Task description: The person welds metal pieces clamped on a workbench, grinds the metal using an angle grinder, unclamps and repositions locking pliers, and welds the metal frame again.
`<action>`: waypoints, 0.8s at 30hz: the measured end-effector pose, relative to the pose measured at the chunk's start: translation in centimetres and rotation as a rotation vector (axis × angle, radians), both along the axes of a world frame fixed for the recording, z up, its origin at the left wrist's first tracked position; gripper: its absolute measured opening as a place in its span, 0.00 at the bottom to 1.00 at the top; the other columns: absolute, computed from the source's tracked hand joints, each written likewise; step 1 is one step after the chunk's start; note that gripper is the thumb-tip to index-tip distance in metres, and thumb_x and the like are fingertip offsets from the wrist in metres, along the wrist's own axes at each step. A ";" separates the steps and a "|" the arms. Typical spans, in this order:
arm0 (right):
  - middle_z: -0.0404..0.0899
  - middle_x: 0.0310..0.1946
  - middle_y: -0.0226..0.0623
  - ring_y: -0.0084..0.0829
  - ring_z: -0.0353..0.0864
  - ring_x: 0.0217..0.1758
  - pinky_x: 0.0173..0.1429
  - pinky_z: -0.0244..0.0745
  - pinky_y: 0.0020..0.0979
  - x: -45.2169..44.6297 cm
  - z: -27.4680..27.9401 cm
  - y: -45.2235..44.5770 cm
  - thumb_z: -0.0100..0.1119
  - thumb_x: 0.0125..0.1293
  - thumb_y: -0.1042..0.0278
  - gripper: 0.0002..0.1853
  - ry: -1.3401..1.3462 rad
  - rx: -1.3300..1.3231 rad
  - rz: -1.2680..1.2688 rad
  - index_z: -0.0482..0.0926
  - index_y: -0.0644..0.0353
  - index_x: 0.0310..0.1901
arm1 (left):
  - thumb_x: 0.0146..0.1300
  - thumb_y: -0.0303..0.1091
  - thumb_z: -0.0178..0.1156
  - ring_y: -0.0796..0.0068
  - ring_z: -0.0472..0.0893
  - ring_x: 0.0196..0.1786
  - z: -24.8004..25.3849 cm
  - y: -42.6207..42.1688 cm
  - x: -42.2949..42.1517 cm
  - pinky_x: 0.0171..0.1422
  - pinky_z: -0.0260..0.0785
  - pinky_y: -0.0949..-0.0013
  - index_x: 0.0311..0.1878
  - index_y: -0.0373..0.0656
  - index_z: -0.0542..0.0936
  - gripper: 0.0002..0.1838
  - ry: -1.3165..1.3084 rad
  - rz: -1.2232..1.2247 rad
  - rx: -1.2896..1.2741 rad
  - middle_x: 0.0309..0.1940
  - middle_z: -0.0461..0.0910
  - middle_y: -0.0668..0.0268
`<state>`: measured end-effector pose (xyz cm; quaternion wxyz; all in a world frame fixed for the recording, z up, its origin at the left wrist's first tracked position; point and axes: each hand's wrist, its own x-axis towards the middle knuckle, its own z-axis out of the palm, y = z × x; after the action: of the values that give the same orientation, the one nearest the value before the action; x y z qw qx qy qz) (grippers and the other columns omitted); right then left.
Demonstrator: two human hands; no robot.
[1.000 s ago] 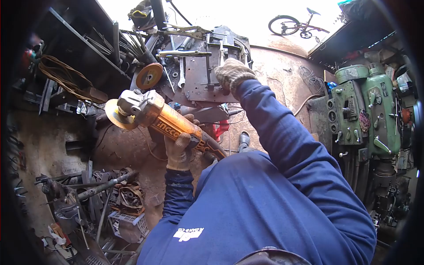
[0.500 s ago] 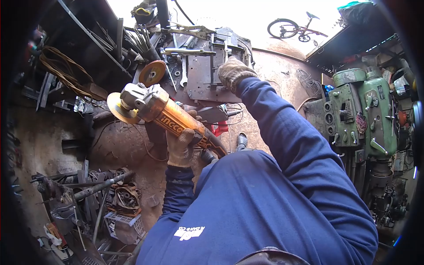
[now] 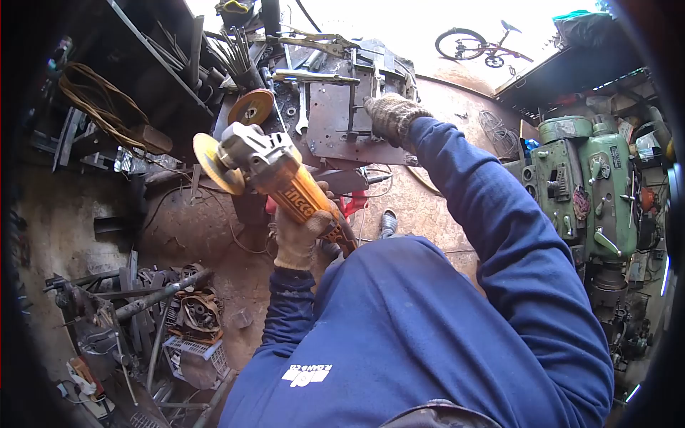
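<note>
My left hand (image 3: 303,232), in a dirty knitted work glove, is wrapped around the body of an orange angle grinder (image 3: 300,194). The grinder's yellowish disc (image 3: 215,164) points to the upper left, clear of the bench. My right hand (image 3: 394,118), gloved too, is at the right side of a flat metal plate (image 3: 334,118) on the workbench. Its fingers are curled, and what they hold, if anything, is hidden. Locking pliers (image 3: 314,44) lie across the back of the plate, and a second long clamp-like tool (image 3: 314,76) lies in front of them.
A wrench (image 3: 302,114) and a loose round disc (image 3: 250,108) lie left of the plate, near a holder of thin rods (image 3: 239,60). A green machine (image 3: 606,185) stands to the right. Scrap metal and a white crate (image 3: 196,360) are at lower left; a bicycle (image 3: 485,46) is outside.
The angle grinder has shifted a little right and tilted more steeply in my left hand. My right hand has moved slightly right and down along the plate's side.
</note>
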<state>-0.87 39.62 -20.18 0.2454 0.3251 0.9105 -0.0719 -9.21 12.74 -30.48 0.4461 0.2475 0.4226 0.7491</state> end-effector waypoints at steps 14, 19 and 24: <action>0.82 0.31 0.47 0.38 0.82 0.23 0.29 0.78 0.38 1.0 0.1 -0.1 0.50 0.73 0.47 0.27 0.419 -0.489 -0.672 0.76 0.72 0.47 | 0.48 0.32 0.79 0.71 0.85 0.44 0.8 1.7 0.4 0.50 0.82 0.68 0.60 0.33 0.71 0.37 -0.030 -0.014 0.019 0.44 0.82 0.61; 0.80 0.31 0.43 0.37 0.81 0.22 0.26 0.77 0.36 2.6 -1.6 -2.0 0.50 0.73 0.41 0.30 0.709 -0.640 -0.854 0.75 0.70 0.49 | 0.49 0.41 0.81 0.66 0.84 0.49 0.1 1.3 -0.6 0.53 0.81 0.63 0.67 0.35 0.65 0.47 0.069 -0.114 -0.064 0.53 0.79 0.56; 0.79 0.36 0.44 0.35 0.82 0.29 0.28 0.83 0.35 4.1 -2.1 -2.4 0.54 0.73 0.44 0.27 0.879 -0.903 -0.950 0.74 0.68 0.49 | 0.48 0.33 0.80 0.64 0.84 0.49 0.7 2.4 0.4 0.54 0.83 0.61 0.63 0.33 0.67 0.42 -0.062 -0.043 0.037 0.47 0.81 0.57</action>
<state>3.25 37.20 -22.27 -0.0855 0.4898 0.5704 -0.6538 -8.84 15.19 -29.73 0.4702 0.2414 0.3892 0.7544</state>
